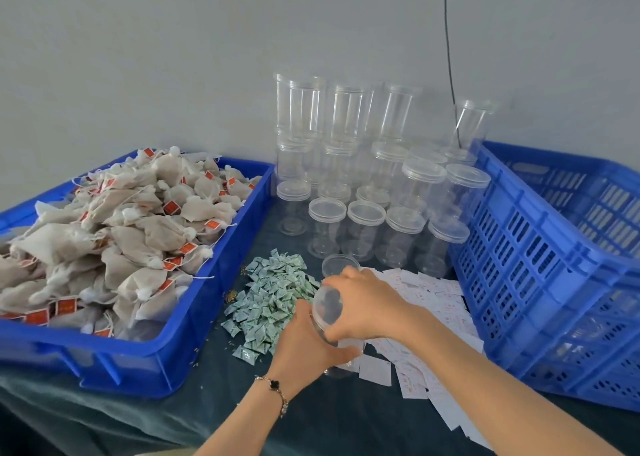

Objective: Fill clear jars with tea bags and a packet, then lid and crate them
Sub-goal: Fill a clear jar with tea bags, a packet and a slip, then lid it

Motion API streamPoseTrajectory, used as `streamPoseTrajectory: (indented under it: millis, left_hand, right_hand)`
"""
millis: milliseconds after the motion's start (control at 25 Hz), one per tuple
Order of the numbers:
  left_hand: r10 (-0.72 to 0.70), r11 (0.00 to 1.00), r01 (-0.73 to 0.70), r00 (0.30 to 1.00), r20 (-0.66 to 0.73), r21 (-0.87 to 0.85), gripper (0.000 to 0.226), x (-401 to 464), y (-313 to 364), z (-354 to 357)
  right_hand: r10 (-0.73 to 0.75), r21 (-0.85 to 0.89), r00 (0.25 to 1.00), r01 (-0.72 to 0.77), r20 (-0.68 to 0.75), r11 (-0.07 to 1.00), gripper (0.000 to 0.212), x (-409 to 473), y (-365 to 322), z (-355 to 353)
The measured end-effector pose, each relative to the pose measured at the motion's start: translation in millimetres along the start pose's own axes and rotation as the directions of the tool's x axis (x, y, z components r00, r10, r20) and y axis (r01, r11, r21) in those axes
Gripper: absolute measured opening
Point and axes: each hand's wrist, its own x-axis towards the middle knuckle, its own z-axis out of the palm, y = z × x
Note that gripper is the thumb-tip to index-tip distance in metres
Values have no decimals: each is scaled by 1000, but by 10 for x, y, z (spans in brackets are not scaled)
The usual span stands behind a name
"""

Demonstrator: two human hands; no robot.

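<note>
Left hand point(304, 343) gripped clear jar point(327, 311), right hand point(363, 305) clasped its lid end, tea bags point(114, 237) heaped in blue tray point(166, 362) to the left, blue crate point(554, 265) to the right, lidded jars point(363, 213) beyond

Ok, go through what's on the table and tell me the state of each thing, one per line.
Held jar: tilted, empty, lid on, gripped by both hands.
Left hand: wrapped round the jar's body.
Right hand: curled over the lid end.
Stacked jars: upright, empty, lidded.
Loose lid: lying on the table.
Tea bag tray: heaped full.
Green packets: loose pile.
White slips: scattered flat.
Blue crate: jars inside, count unclear.
</note>
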Motion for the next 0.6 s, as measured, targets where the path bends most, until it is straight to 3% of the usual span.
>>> streamPoseTrajectory:
  millis: [80,120,200,240,320,400,480,600]
  left_hand:
    - [7,1000,-7,1000,-8,5,77,-2,-25,10]
    - [7,1000,-7,1000,-12,9,79,-5,-36,21]
    - [29,999,-29,1000,-2,21,88,6,-46,33]
    - [44,999,-44,999,9,28,92,25,-45,30]
    - [38,998,-40,999,33,52,90,63,-42,21]
    - [16,996,-20,999,51,82,80,77,-35,15]
    - [-11,996,7,999,47,85,78,61,-39,13]
    - [-20,999,18,999,44,44,83,50,-59,17]
  right_hand:
    - [-139,63,978,131,152,989,75,3,43,-88]
    - [-191,90,972,180,136,979,67,10,23,-101]
    - [-217,81,966,230,-137,970,46,32,-81,-72]
    - [-188,-25,943,189,-273,982,46,49,-146,-45]
    - [-105,-294,927,-6,-359,956,62,96,-240,38]
    - [44,-397,957,-160,-286,904,75,101,-290,43]
    - [164,-361,970,-219,-178,907,73,92,-309,-14]
    - [6,-316,998,12,56,949,41,65,-288,-149]
